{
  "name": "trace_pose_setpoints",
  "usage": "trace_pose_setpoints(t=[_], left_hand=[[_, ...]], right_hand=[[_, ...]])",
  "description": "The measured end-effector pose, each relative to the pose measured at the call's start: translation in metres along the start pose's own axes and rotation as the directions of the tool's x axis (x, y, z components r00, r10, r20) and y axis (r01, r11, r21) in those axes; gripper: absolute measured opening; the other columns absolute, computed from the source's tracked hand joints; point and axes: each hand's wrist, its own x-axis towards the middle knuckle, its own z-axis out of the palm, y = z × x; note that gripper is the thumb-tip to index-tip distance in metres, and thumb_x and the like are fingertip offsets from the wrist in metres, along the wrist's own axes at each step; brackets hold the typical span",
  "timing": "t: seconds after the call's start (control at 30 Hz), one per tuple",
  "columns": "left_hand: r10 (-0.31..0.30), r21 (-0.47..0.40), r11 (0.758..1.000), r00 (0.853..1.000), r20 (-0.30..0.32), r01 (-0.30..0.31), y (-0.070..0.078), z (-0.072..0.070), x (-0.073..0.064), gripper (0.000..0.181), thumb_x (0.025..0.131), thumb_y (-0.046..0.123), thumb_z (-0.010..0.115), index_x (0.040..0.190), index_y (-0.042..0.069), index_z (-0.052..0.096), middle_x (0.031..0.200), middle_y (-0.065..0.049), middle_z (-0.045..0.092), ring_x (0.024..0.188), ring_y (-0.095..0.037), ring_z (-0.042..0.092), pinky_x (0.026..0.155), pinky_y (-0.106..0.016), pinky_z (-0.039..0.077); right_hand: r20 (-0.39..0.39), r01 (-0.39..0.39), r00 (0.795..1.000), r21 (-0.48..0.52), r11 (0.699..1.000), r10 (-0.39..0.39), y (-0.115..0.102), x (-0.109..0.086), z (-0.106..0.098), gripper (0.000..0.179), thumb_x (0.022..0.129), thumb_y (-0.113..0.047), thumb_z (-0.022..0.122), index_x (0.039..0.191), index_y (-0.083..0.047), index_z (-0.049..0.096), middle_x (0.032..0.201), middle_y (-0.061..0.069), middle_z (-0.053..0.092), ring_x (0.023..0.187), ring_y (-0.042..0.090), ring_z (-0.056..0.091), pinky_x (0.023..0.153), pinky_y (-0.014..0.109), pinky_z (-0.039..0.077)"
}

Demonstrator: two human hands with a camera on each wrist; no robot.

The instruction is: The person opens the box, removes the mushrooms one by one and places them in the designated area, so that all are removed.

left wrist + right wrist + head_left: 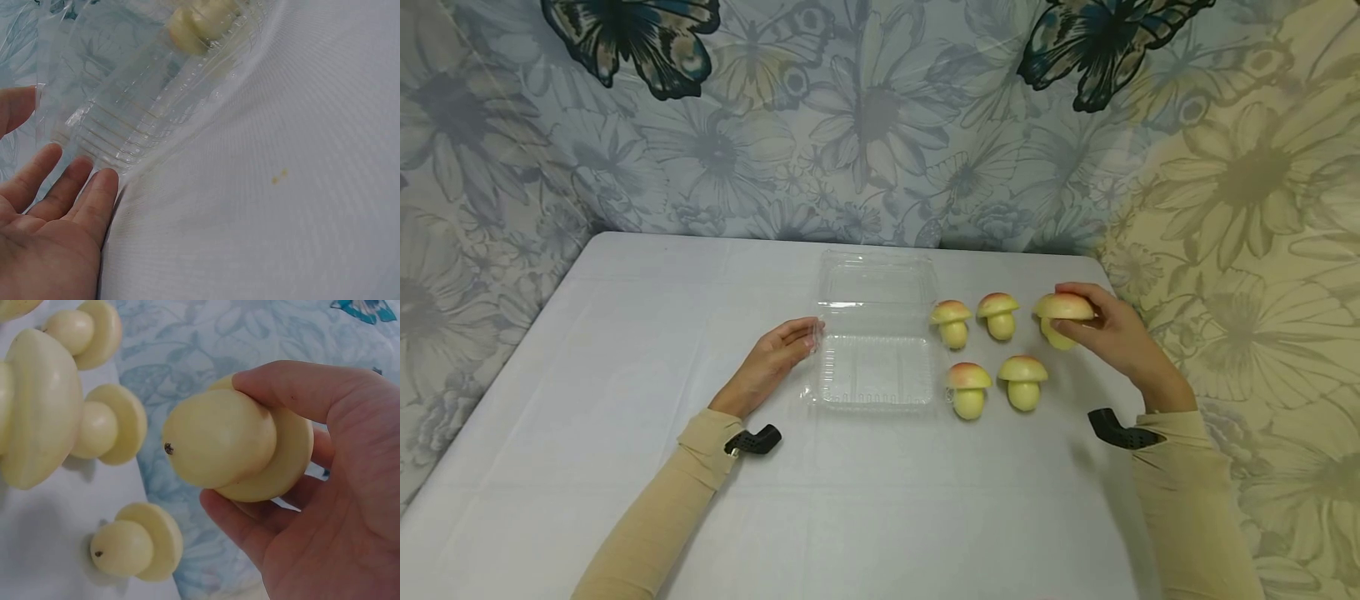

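Observation:
My right hand [1116,337] holds a yellow mushroom [1063,307] with a reddish cap at the right of the table. In the right wrist view, the thumb and fingers grip the cap of this mushroom [219,437], and its rounded stem faces the camera. A clear plastic container [874,371] stands with its hinged lid [876,279] folded back. At its left side is my left hand [766,364], the fingertips [107,178] against the plastic wall with fingers extended. Several similar mushrooms [969,387] rest right of the container, in two rows.
A white cloth [625,400] covers the table. Walls with floral paper [880,125] rise behind it and at both sides, with dark butterfly shapes [632,42] at the top. A black wrist device [754,440] sits on each sleeve.

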Motion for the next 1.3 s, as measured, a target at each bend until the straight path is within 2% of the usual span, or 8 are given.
trace_pose_setpoints(t=[0.2,0.4,0.6,0.7,0.97,1.17,1.3], left_hand=[[-0.005,-0.007,1.0,1.0,-0.004,0.005,0.001,0.001,0.0,0.052,0.104,0.007,0.053,0.152,-0.003,0.035,0.156,-0.019,0.038,0.132,-0.01,0.048,0.104,-0.013,0.046],[-0.005,-0.008,1.0,1.0,-0.004,0.005,0.0,0.0,0.0,0.053,0.104,0.007,0.053,0.152,-0.004,0.035,0.157,-0.021,0.037,0.132,-0.01,0.049,0.104,-0.013,0.046],[0.0,0.004,1.0,1.0,-0.002,0.0,-0.001,0.0,0.0,0.054,0.103,0.009,0.054,0.152,-0.003,0.035,0.157,-0.021,0.037,0.13,-0.008,0.049,0.104,-0.013,0.046],[-0.001,0.013,1.0,1.0,-0.002,0.001,-0.001,-0.001,0.0,0.054,0.104,0.01,0.054,0.153,-0.002,0.035,0.157,-0.02,0.038,0.13,-0.008,0.049,0.104,-0.013,0.046],[-0.006,0.007,1.0,1.0,-0.005,0.006,-0.001,0.0,0.0,0.053,0.104,0.009,0.054,0.152,-0.003,0.035,0.157,-0.021,0.038,0.13,-0.009,0.049,0.103,-0.013,0.046],[-0.003,-0.003,1.0,1.0,-0.007,0.003,-0.001,0.001,0.001,0.052,0.104,0.007,0.053,0.152,-0.003,0.036,0.155,-0.019,0.039,0.13,-0.011,0.049,0.104,-0.015,0.047],[0.0,-0.006,1.0,1.0,-0.008,0.0,-0.002,0.001,0.001,0.051,0.104,0.006,0.052,0.151,-0.003,0.036,0.153,-0.018,0.041,0.129,-0.011,0.049,0.104,-0.015,0.047]], right_hand=[[0.0,-0.018,1.0,0.006,1.0,0.018,0.006,-0.002,0.0,0.052,0.099,-0.02,0.067,0.147,-0.016,0.048,0.129,-0.022,0.05,0.11,-0.012,0.052,0.08,0.007,0.05],[-0.002,-0.056,0.998,-0.008,0.998,0.056,0.009,-0.006,-0.001,0.055,0.1,-0.025,0.066,0.149,-0.011,0.045,0.13,-0.017,0.049,0.11,-0.011,0.051,0.08,0.007,0.049],[0.0,-0.083,0.997,-0.02,0.996,0.083,0.014,-0.01,-0.003,0.059,0.1,-0.031,0.065,0.151,-0.011,0.043,0.128,-0.017,0.048,0.109,-0.011,0.05,0.08,0.008,0.049],[0.0,-0.07,0.998,-0.03,0.997,0.07,0.018,-0.012,-0.003,0.059,0.1,-0.03,0.065,0.151,-0.009,0.043,0.128,-0.018,0.048,0.108,-0.012,0.05,0.08,0.007,0.048],[-0.001,-0.11,0.994,-0.024,0.994,0.11,0.027,-0.017,-0.004,0.058,0.1,-0.03,0.066,0.151,-0.013,0.043,0.131,-0.016,0.047,0.107,-0.013,0.049,0.079,0.007,0.048],[-0.003,-0.126,0.992,-0.04,0.991,0.126,0.032,-0.022,-0.004,0.059,0.1,-0.03,0.066,0.151,-0.012,0.042,0.126,-0.022,0.046,0.106,-0.015,0.049,0.079,0.007,0.048],[0.004,-0.113,0.994,-0.029,0.993,0.113,0.037,-0.025,-0.004,0.058,0.1,-0.027,0.065,0.151,-0.01,0.042,0.123,-0.021,0.047,0.104,-0.015,0.05,0.078,0.008,0.049]])
